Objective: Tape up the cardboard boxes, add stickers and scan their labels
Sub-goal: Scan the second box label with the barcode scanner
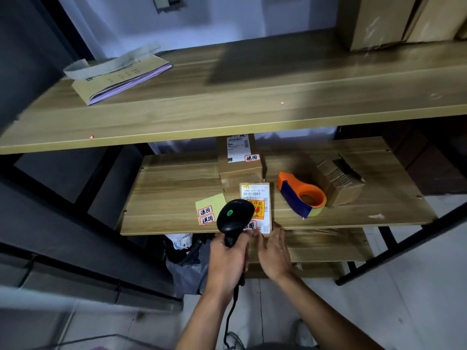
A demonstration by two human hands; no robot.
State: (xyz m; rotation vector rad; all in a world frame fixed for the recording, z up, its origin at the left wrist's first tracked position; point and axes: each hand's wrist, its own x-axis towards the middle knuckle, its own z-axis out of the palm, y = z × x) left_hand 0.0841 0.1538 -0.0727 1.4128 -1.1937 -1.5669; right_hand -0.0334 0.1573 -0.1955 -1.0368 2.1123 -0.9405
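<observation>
The left hand (227, 263) curls round the grip of a black plastic handheld scanner (235, 215), its forearm bare. Just beside it, the right hand (274, 253) is held with fingers straight, palm facing left.

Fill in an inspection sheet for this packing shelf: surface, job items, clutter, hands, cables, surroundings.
Surface: wooden middle shelf, holds the job items.
Job items: front box labelled, at shelf edge; rear box behind it; tape dispenser right; sticker sheet left.
Clutter: open carton beside dispenser; grey bag below shelf.
Hands: left hand grips scanner over front box; right hand open, touching front box.
Cables: scanner cable hangs below left hand.
Surroundings: upper shelf with paper pad; tiled floor.
</observation>
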